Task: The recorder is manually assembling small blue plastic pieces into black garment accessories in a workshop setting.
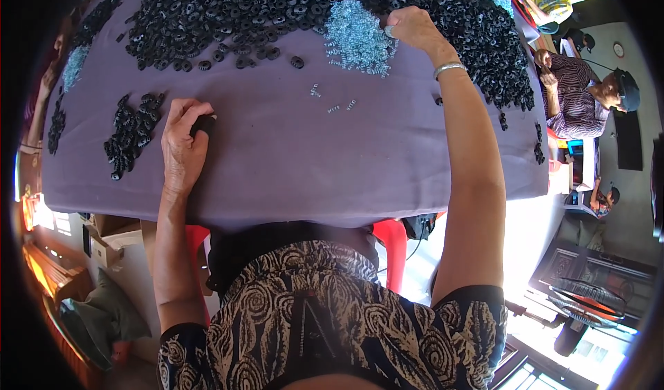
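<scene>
My left hand (184, 144) rests on the cloth at the left with its fingers curled. Something black (202, 124) shows at its thumb; whether it is held or worn around the thumb I cannot tell. Just left of this hand lies a small heap of black ribbed plastic pieces (131, 131). My right hand (417, 32), a silver bangle at its wrist, reaches to the right edge of a pile of small pale-blue coil springs (356, 37). Its fingers are pinched together, and what is between them is hidden. A few loose springs (334, 109) lie nearer to me.
A big mound of black ring-shaped parts (228, 16) covers the far side of the purple-grey tablecloth (311, 162) and runs down its right side. Another spring heap (75, 68) sits at far left. Co-workers (581, 96) sit beyond the right edge.
</scene>
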